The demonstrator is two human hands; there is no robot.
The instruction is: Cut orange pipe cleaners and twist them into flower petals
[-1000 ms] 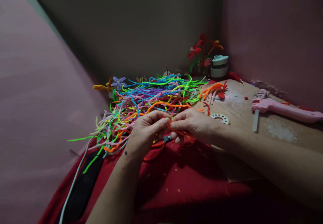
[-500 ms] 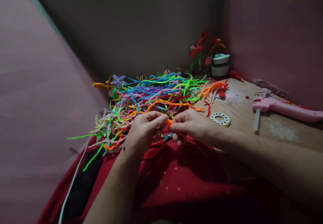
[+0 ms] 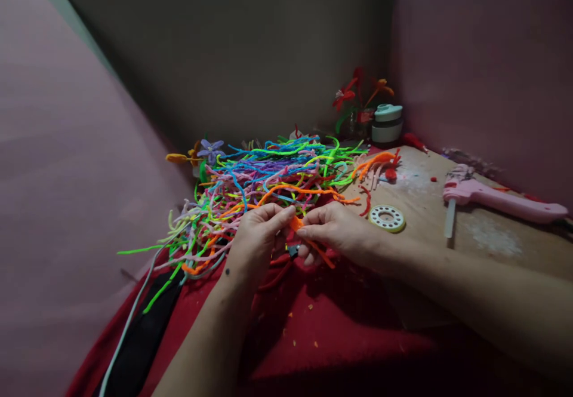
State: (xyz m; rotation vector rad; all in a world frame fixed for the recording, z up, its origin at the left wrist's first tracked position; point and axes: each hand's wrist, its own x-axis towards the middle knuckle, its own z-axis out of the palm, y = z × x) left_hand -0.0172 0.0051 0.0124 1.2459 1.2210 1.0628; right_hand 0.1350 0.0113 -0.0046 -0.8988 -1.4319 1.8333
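An orange fuzzy stem piece (image 3: 296, 224) is pinched between my two hands, its thin tail (image 3: 323, 255) pointing down to the right. My left hand (image 3: 264, 230) has thumb and forefinger closed on its upper left end. My right hand (image 3: 329, 230) grips its right side with the fingertips. Just beyond my hands lies a large heap of coloured fuzzy stems (image 3: 273, 173). A small dark object (image 3: 292, 251) shows partly between the hands, above the red cloth (image 3: 322, 307).
To the right are a white perforated disc (image 3: 387, 218) and a pink glue gun (image 3: 501, 197) on a brown board (image 3: 430, 206). A pale green container (image 3: 387, 123) and red flowers (image 3: 344, 95) stand behind. A white cable (image 3: 129, 319) runs at left.
The orange piece has tilted between my fingers, its tail now showing more clearly below my right hand. The whole view has shifted slightly.
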